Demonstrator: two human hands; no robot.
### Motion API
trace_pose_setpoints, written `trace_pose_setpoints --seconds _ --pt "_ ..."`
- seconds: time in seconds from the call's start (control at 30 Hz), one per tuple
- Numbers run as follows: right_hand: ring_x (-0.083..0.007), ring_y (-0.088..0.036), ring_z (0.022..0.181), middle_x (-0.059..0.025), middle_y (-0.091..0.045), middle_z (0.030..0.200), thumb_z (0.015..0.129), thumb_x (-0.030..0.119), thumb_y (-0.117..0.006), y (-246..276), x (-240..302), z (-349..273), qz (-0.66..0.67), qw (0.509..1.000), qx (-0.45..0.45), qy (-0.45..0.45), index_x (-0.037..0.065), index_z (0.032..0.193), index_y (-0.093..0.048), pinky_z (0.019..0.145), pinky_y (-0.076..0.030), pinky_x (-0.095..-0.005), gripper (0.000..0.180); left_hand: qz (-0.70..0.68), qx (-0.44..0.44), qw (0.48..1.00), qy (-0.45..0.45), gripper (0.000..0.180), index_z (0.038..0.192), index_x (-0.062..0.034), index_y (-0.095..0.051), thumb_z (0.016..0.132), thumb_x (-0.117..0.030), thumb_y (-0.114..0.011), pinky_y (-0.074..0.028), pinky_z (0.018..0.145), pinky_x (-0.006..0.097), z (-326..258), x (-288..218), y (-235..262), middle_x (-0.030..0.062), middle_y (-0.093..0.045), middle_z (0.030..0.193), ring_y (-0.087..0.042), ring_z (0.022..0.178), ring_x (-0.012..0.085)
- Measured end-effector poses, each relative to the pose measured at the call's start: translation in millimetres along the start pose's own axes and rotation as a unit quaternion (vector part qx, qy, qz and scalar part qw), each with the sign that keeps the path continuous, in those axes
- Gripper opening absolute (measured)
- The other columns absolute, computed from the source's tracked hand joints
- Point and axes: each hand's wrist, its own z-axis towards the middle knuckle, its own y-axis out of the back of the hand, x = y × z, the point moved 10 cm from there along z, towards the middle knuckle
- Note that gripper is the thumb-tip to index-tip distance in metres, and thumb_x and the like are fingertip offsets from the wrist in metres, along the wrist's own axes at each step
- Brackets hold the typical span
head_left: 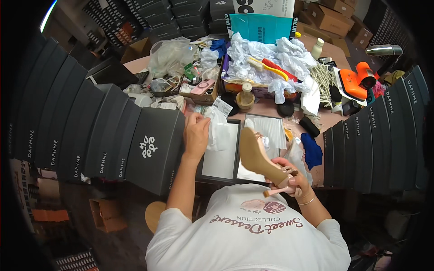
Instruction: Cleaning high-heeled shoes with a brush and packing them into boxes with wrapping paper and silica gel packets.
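Note:
My right hand (296,180) is wrapped round a high-heeled sandal (257,156) near its heel. The tan sole is turned up toward me, and the thin pink heel points down to the left. My left hand (196,135) has its fingers closed on the edge of a crumpled white bag (218,131), thin and translucent, with a printed label at its top. Beneath the bag lies one half of an open shoe box (209,163), white inside with dark rims. The other half (247,174), holding white paper, sits partly hidden under the sandal.
Dark shoe boxes are stacked at left (153,156) and right (370,140). Behind the work spot stand a carton of crumpled white paper (251,45) with brushes on it, a bottle (246,95) in a holder, and an orange device (355,83). A blue cloth (313,151) lies at right.

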Motion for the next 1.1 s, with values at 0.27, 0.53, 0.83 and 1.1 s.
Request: trace_pose_setpoints --seconds 0.27,0.53,0.83,1.1 --pt "-0.0172 -0.059 0.092 -0.0121 -0.053 0.107 0.076 0.014 -0.051 -12.9 -10.3 38.7 -0.057 0.996 -0.058 -0.030 0.004 0.135 -0.037 0.065 -0.051 -0.0273 0.061 -0.281 0.012 0.959 0.016 0.014 0.097 -0.0039 -0.069 0.085 -0.002 -0.063 -0.039 0.057 0.021 -29.6 -51.1 -20.6 0.0029 -0.057 0.084 -0.050 0.068 0.0078" --pt "-0.0200 -0.060 0.089 -0.0147 -0.055 0.106 0.080 0.010 -0.047 24.3 -26.4 22.1 -0.073 0.987 -0.139 -0.038 0.003 0.128 -0.041 0.064 -0.053 -0.0299 0.049 -0.285 0.103 0.953 0.011 0.015 0.097 -0.0015 -0.068 0.087 0.001 -0.058 -0.043 0.067 0.021 -43.2 -61.0 -51.2 0.0055 -0.057 0.092 -0.055 0.078 0.0116" --pt "-0.0325 -0.058 0.095 -0.0204 -0.055 0.111 0.082 0.020 -0.049 61.1 -32.6 2.2 0.252 0.956 -0.146 0.030 0.000 0.121 -0.046 0.071 -0.055 -0.0376 0.044 -0.230 0.181 0.951 -0.102 0.018 0.086 0.0027 -0.063 0.080 0.010 -0.048 -0.047 0.076 0.028 -23.6 -89.0 -73.9 0.0155 -0.059 0.098 -0.060 0.086 0.0244" --pt "-0.0353 -0.056 0.099 -0.0204 -0.054 0.114 0.083 0.021 -0.049 61.7 -34.1 -25.6 0.309 0.940 -0.132 0.062 0.003 0.122 -0.051 0.076 -0.053 -0.0407 0.043 -0.261 0.281 0.917 -0.114 0.029 0.109 0.0051 -0.059 0.083 0.007 -0.048 -0.049 0.082 0.030 -37.3 -136.0 -115.1 0.0195 -0.060 0.109 -0.063 0.093 0.0280"
